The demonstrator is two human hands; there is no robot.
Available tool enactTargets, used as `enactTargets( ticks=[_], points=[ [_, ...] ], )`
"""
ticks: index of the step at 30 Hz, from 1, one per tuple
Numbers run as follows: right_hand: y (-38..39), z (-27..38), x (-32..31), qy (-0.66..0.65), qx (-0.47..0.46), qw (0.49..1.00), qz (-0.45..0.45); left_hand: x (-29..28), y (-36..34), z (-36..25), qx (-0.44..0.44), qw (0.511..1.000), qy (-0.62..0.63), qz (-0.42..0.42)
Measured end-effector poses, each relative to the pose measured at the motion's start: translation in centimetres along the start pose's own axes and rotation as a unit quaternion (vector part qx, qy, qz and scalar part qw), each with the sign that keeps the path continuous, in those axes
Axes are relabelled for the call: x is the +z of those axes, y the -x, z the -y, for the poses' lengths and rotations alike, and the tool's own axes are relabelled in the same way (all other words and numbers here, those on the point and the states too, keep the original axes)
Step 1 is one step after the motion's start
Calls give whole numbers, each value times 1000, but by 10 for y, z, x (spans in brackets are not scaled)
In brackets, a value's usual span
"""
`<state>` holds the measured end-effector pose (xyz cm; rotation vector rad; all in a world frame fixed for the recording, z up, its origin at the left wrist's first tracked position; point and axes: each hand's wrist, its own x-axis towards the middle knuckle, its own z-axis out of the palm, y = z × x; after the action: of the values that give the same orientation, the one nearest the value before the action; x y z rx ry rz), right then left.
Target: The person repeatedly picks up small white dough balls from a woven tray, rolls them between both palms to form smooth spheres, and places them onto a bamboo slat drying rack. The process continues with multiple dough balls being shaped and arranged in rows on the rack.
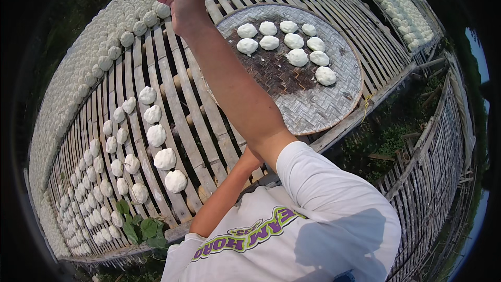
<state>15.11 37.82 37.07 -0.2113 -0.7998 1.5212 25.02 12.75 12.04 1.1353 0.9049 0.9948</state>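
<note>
My right hand [181, 1] reaches to the far edge of the bamboo slat rack [193, 120], fingers apart and nothing visible in them, beside packed rows of white round lumps [150, 18]. My left hand [252, 157] is mostly hidden behind my right arm, near the rack's front. A round woven tray [334, 107] under my right forearm holds several white lumps [296, 57], with a dark stained patch in its middle. More lumps [165, 159] lie in loose rows on the slats at left.
A second rack section with packed lumps [396, 13] stands at top right. A bamboo lattice [433, 162] and greenery [386, 146] lie beyond the rack's right edge. Green leaves [148, 228] poke up at the lower left edge of the slats.
</note>
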Motion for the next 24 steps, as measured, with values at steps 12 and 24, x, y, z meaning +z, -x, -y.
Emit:
enactTargets(
  ticks=[12,24],
  points=[
    [79,96,-258,476,-132,865,-91,-89,13,-42,13,977,93,-191],
    [163,119,-482,896,-3,419,-151,-107,33,-18,-78,908,221,-347]
  ],
)
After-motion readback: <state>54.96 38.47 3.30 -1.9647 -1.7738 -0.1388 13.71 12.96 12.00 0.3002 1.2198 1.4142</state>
